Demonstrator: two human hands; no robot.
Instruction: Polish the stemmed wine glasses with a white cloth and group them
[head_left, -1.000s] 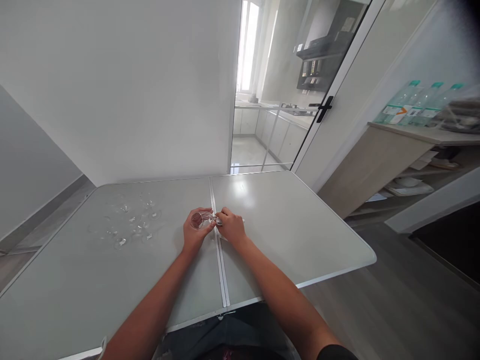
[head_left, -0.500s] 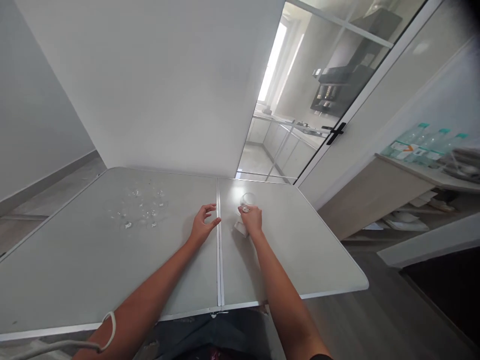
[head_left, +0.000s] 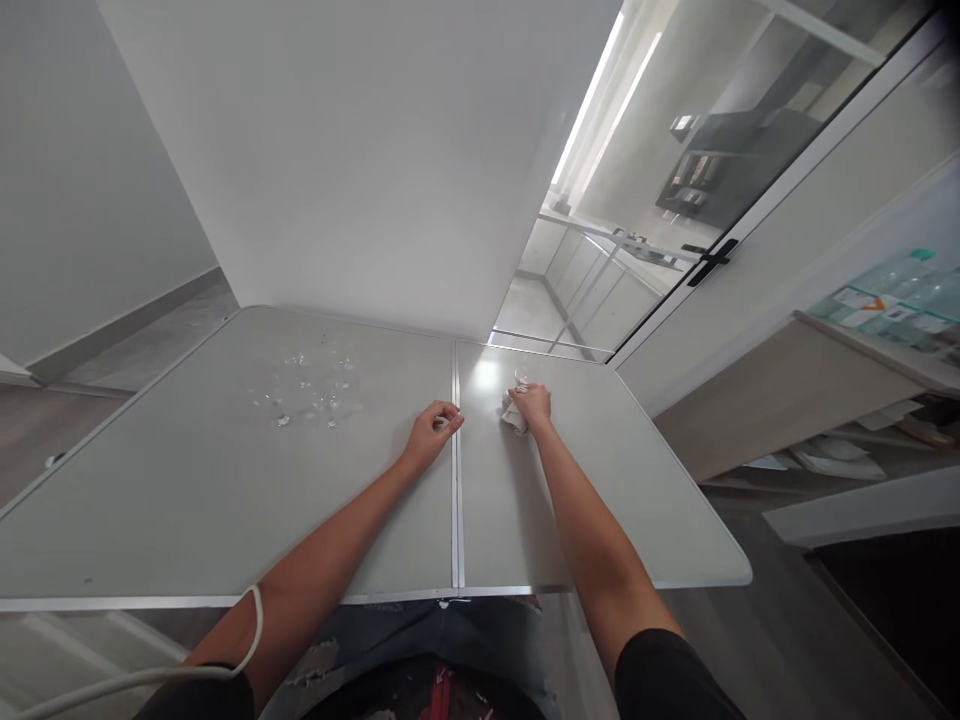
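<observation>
Cloth (head_left: pixel 514 418) | in right grip (head_left: pixel 517 392), spilling left | glass (head_left: pixel 521 373) | apparently at far side

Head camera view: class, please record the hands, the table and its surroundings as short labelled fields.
Table: pale, divided by a seam
Left hand: beside the seam, nothing visible in it
Right hand: right of the seam, at a clear glass and crumpled whitish cloth; exact grip unclear
Table's left half: clustered clear glassware, count unclear
Far right: plastic bottles on a cabinet

right hand (head_left: pixel 534 404) gripping cloth (head_left: pixel 514 420), left hand (head_left: pixel 429 434) curled
</observation>
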